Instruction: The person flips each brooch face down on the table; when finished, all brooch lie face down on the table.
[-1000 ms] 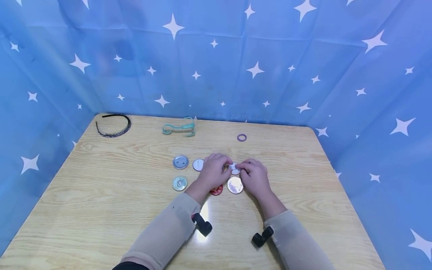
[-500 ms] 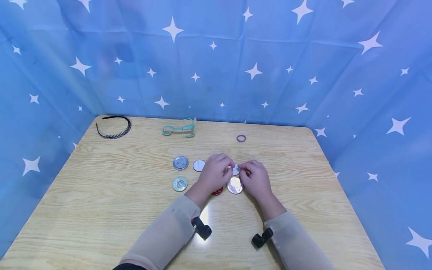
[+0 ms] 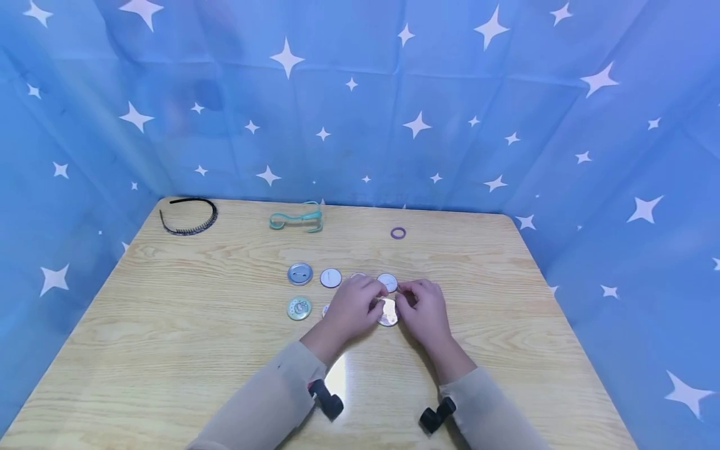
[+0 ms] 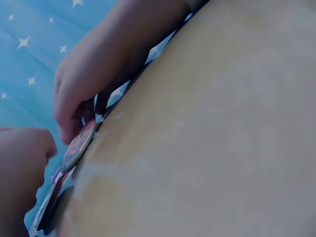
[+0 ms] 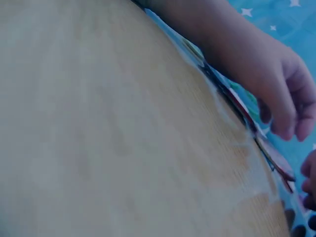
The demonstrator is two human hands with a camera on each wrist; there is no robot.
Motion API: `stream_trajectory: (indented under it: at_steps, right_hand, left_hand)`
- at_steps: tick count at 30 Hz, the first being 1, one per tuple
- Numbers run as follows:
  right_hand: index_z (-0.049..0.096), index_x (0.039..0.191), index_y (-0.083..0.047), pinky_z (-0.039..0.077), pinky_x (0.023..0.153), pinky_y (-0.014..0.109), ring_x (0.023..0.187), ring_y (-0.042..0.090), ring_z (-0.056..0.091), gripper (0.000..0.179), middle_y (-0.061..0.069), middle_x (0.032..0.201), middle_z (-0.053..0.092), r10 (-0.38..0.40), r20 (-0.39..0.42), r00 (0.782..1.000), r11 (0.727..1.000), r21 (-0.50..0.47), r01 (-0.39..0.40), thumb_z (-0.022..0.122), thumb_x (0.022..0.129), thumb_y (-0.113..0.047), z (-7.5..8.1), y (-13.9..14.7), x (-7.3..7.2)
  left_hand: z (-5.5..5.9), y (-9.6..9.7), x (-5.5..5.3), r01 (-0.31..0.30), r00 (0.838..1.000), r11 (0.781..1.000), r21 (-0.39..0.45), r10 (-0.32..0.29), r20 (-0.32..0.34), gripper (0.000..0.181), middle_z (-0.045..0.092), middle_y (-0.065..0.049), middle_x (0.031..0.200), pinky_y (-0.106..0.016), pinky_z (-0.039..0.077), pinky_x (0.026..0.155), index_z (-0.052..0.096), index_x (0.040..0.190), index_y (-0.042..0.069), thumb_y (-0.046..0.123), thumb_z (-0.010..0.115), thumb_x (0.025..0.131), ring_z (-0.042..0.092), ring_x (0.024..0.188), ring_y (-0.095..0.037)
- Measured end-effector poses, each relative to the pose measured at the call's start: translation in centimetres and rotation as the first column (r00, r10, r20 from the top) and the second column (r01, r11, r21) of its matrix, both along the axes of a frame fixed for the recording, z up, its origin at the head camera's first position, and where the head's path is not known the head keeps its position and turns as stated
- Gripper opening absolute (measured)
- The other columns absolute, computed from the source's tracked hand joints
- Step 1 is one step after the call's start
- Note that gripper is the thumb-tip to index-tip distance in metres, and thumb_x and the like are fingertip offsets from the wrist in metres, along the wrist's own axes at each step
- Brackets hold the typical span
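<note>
Several round pin badges lie in two rows on the wooden table. My right hand (image 3: pixel 424 312) pinches the right edge of a shiny pale badge (image 3: pixel 388 314) in the near row; in the left wrist view this badge (image 4: pixel 79 145) looks tilted under the fingertips. My left hand (image 3: pixel 351 306) hovers over its left side, fingers loosely bent, holding nothing visible. Just behind is a white-backed badge (image 3: pixel 387 282). Farther left lie another white-backed badge (image 3: pixel 330 278), a silver pin-backed badge (image 3: pixel 300 274) and a green patterned badge (image 3: pixel 299 307). My left hand partly hides others between.
Along the back of the wooden table (image 3: pixel 169 350) lie a black toothed headband (image 3: pixel 197 230), a teal looped strap-like item (image 3: pixel 298 217) and a purple ring-shaped band (image 3: pixel 398 233). A blue curtain (image 3: pixel 337 106) with white stars hangs behind and beside the table.
Both hands have left the white-backed badge at the right end of the far row, now flat and uncovered. They have come nearer, to the shiny badge. The head view has tilted slightly up.
</note>
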State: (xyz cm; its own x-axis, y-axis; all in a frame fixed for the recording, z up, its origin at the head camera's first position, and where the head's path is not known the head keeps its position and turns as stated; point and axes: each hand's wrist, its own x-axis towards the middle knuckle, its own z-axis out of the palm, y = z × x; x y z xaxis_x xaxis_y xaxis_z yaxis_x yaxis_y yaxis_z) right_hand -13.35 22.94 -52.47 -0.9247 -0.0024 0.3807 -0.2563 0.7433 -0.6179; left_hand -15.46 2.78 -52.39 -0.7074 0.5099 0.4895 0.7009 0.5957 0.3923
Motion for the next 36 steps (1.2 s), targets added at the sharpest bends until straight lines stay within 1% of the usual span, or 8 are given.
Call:
stream_trajectory:
  at_steps: [3, 6, 10, 14, 19, 22, 29, 36]
  right_hand:
    - [0.080, 0.110, -0.003, 0.044, 0.095, 0.048, 0.108, 0.035, 0.059, 0.023, 0.011, 0.111, 0.072, -0.006, 0.038, 0.999, 1.000, -0.014, 0.007, 0.076, 0.093, -0.017, -0.1, -0.1, 0.8]
    - [0.080, 0.114, -0.004, 0.043, 0.098, 0.050, 0.112, 0.036, 0.057, 0.027, 0.011, 0.113, 0.071, 0.007, 0.082, 0.997, 1.000, 0.002, -0.007, 0.078, 0.093, -0.022, 0.0, -0.2, 1.8]
    - [0.079, 0.118, -0.004, 0.041, 0.098, 0.051, 0.113, 0.036, 0.055, 0.035, 0.011, 0.112, 0.068, 0.030, 0.118, 0.993, 0.998, 0.054, -0.036, 0.082, 0.090, -0.025, 0.1, -0.1, 3.0]
    - [0.078, 0.122, -0.005, 0.038, 0.100, 0.053, 0.113, 0.037, 0.054, 0.040, 0.012, 0.112, 0.066, 0.038, 0.135, 0.990, 0.996, 0.081, -0.049, 0.084, 0.088, -0.024, 0.4, -0.1, 3.5]
    - [0.077, 0.125, -0.008, 0.032, 0.100, 0.055, 0.114, 0.035, 0.051, 0.041, 0.008, 0.112, 0.064, 0.042, 0.166, 0.985, 0.994, 0.096, -0.058, 0.083, 0.089, -0.025, 0.6, -0.3, 3.2]
    - [0.078, 0.125, -0.008, 0.031, 0.099, 0.056, 0.113, 0.036, 0.051, 0.039, 0.007, 0.110, 0.065, 0.047, 0.169, 0.984, 0.992, 0.104, -0.065, 0.082, 0.089, -0.024, 0.7, -0.4, 3.1]
    - [0.079, 0.122, -0.009, 0.032, 0.096, 0.055, 0.108, 0.033, 0.053, 0.035, 0.002, 0.102, 0.066, 0.071, 0.147, 0.987, 0.991, 0.106, -0.087, 0.083, 0.089, -0.022, 0.6, -0.4, 3.0]
    - [0.080, 0.118, -0.009, 0.031, 0.096, 0.052, 0.098, 0.025, 0.053, 0.032, -0.005, 0.090, 0.065, 0.082, 0.164, 0.983, 0.993, 0.065, -0.093, 0.085, 0.088, -0.019, 0.6, -0.3, 2.8]
  left_hand:
    - [-0.4, -0.4, 1.6, -0.013, 0.998, 0.999, -0.052, 0.017, 0.068, 0.020, 0.071, 0.007, 0.112, -0.039, 0.048, 0.097, 0.072, 0.115, 0.018, 0.025, 0.069, 0.096, 0.062, 0.107, -0.018]
    - [-0.5, -0.7, 2.9, -0.025, 0.991, 0.994, -0.109, 0.039, 0.132, 0.030, 0.067, 0.006, 0.120, -0.041, 0.045, 0.099, 0.070, 0.123, 0.020, 0.035, 0.070, 0.097, 0.057, 0.113, -0.018]
    - [-0.8, -0.8, 3.7, -0.056, 0.984, 0.985, -0.164, 0.082, 0.157, 0.042, 0.064, 0.003, 0.129, -0.043, 0.044, 0.103, 0.068, 0.131, 0.019, 0.042, 0.071, 0.097, 0.055, 0.121, -0.021]
    - [-0.7, -0.7, 3.7, -0.089, 0.979, 0.978, -0.188, 0.121, 0.167, 0.048, 0.063, 0.002, 0.134, -0.045, 0.044, 0.107, 0.066, 0.137, 0.019, 0.046, 0.069, 0.099, 0.054, 0.126, -0.022]
    - [-0.3, -0.5, 3.4, -0.115, 0.969, 0.972, -0.204, 0.155, 0.193, 0.049, 0.063, 0.002, 0.137, -0.045, 0.043, 0.109, 0.065, 0.144, 0.019, 0.044, 0.067, 0.102, 0.054, 0.130, -0.022]
    - [-0.2, -0.5, 3.2, -0.122, 0.965, 0.970, -0.210, 0.165, 0.203, 0.048, 0.064, 0.002, 0.138, -0.045, 0.043, 0.108, 0.064, 0.145, 0.019, 0.042, 0.067, 0.103, 0.054, 0.129, -0.022]
    - [-0.1, -0.7, 3.2, -0.128, 0.958, 0.967, -0.222, 0.178, 0.225, 0.049, 0.065, 0.001, 0.139, -0.044, 0.044, 0.109, 0.063, 0.147, 0.020, 0.040, 0.068, 0.103, 0.055, 0.129, -0.022]
    - [-0.1, -0.9, 3.3, -0.131, 0.962, 0.972, -0.198, 0.172, 0.210, 0.050, 0.067, 0.001, 0.138, -0.045, 0.045, 0.108, 0.064, 0.147, 0.019, 0.039, 0.071, 0.102, 0.057, 0.126, -0.022]
